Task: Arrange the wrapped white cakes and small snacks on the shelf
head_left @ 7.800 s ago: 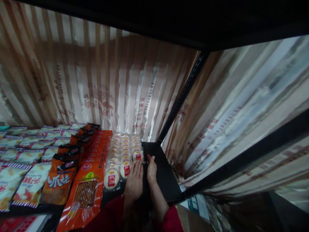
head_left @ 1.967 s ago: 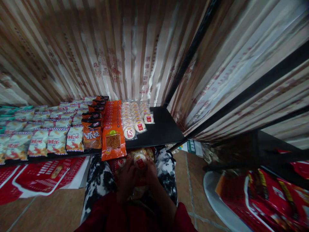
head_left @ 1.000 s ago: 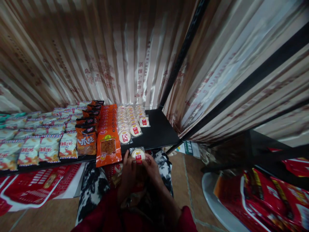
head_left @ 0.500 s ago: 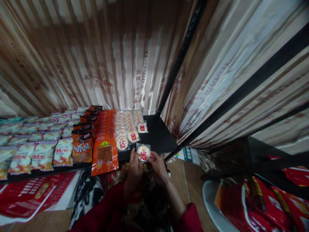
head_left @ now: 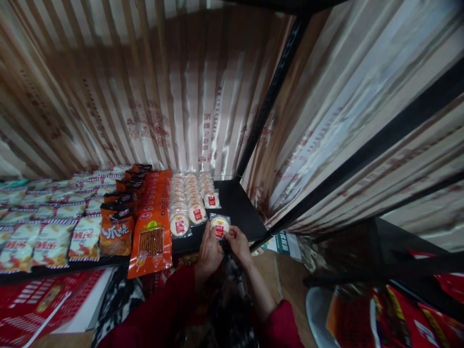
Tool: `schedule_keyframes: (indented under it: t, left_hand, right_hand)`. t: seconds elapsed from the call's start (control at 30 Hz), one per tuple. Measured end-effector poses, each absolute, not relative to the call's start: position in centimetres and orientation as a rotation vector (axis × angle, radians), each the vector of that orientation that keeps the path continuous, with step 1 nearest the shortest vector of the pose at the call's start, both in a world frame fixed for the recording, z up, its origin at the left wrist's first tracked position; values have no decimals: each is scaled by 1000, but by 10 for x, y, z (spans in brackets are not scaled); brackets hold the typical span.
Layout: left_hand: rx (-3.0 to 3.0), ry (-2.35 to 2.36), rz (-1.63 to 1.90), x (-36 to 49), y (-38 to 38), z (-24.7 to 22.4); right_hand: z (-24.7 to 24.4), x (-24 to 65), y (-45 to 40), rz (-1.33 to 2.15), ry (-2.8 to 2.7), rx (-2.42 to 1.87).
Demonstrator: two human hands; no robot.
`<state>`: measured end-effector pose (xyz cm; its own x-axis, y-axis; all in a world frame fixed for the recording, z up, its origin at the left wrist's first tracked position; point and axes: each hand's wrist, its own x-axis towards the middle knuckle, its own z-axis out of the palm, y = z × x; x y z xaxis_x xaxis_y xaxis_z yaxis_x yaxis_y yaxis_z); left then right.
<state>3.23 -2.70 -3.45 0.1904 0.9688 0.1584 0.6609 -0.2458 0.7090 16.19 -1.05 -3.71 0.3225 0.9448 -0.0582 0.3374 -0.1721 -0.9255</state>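
Note:
A round white rice cracker (head_left: 220, 223) in a clear wrapper with a red label is held at the front edge of the black shelf (head_left: 239, 205). My right hand (head_left: 238, 245) pinches the packet's right edge between thumb and fingers. On its left side, my left hand (head_left: 210, 250) holds the packet with its fingers pressed together. Just beyond and to the left, matching wrapped rice crackers (head_left: 197, 213) lie overlapped in three rows, the right row ending farther back. The lower part of the held packet is partly behind my fingers.
Left of the crackers are orange snack-stick bags (head_left: 151, 240), brown-orange snack bags (head_left: 116, 232) and white snack bags (head_left: 85, 237). A red basket (head_left: 68, 290) sits below. Black posts (head_left: 270, 92) and pleated curtains (head_left: 188, 96) enclose the shelf. Red packages (head_left: 406, 314) are at lower right.
My view has shifted slightly, so the shelf goods appear lower and farther left. Both hands still hold the rice cracker, which has come slightly closer to the rows.

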Motion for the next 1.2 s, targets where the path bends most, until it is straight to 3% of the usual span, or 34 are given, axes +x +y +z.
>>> schedule_keyframes:
  t: [0.5, 1.2]
  left_hand:
    - [2292, 1499, 583, 43, 0, -30]
    - [2423, 1647, 672, 33, 33, -30]
  right_hand:
    - [-41, 180, 47, 814, -1204, -1788]
    - [-38, 166, 106, 768, -1283, -1826]
